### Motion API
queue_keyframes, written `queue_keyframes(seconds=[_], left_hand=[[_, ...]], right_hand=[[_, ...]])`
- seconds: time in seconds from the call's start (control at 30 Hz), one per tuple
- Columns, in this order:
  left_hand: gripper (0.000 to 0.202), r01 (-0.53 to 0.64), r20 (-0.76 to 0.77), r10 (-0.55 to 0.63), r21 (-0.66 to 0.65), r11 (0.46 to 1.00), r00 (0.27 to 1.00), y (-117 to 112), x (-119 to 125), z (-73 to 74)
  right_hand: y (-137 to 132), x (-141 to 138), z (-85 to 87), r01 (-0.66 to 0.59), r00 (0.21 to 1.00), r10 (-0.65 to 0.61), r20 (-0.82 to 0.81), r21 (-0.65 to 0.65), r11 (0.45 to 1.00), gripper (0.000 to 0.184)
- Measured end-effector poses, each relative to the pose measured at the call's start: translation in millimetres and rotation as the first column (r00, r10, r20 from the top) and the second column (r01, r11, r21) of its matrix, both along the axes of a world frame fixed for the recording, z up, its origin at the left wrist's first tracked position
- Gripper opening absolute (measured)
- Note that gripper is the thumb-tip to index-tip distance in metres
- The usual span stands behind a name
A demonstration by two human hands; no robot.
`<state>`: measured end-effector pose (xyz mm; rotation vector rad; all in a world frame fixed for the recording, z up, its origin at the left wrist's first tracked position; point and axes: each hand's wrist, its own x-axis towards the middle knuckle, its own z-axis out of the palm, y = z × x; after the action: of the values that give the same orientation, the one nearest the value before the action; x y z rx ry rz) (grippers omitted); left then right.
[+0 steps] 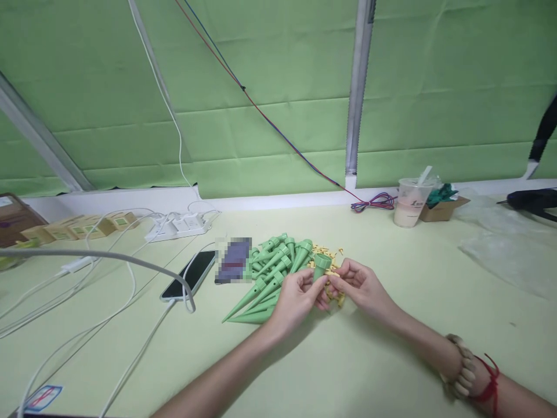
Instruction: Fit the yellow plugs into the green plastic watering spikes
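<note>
Both hands meet over the pale green tabletop [348, 371]. Left hand [298, 299] pinches one green plastic cone-shaped spike [321, 268] by its wide collar, held upright between the fingertips — a grip that leaves its open top facing the right hand [361, 285]. That hand's fingers curl in against the collar; whether they grip a small part I cannot tell. Just behind lies a heap of matching green plastic spikes [270, 270], tips fanned leftward, and a scatter of small yellow plastic pieces [329, 255] — both within easy reach. A black smartphone [190, 275] on its white cable lies left of the heap.
</note>
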<state>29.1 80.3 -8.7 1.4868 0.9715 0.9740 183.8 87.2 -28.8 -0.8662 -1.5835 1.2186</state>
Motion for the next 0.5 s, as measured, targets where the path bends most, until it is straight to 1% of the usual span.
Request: queue_keyframes(seconds=[0.1, 0.17, 0.3, 0.5], left_hand=[[0.039, -0.019, -0.031, 0.02, 0.018, 1.0, 0.999, -0.5, -0.6, -1.9], [0.041, -0.029, -0.062, 0.031, 0.033, 0.999, 0.998, -1.0, -1.2, -2.8], [0.042, -0.039, -0.1, 0.043, 0.039, 0.998, 0.994, -1.4, -1.3, -2.8], [0.041, -0.038, -0.08, 0.04, 0.027, 0.999, 0.996, -2.7, 0.0, 1.0]], right_hand=[[-1.6, 0.8, -1.1, 0.089, 0.99, -0.101, 0.095, 0.123, 0.988, 0.043], [-2.6, 1.7, -2.0, 0.136, 0.975, -0.164, 0.151, 0.177, 0.975, 0.042], [-5.0, 2.5, -2.6, 0.164, 0.954, -0.214, 0.211, 0.232, 0.959, 0.04], [-9.2, 2.4, 1.2, 0.182, 0.921, -0.282, 0.268, 0.343, 0.922, 0.037]])
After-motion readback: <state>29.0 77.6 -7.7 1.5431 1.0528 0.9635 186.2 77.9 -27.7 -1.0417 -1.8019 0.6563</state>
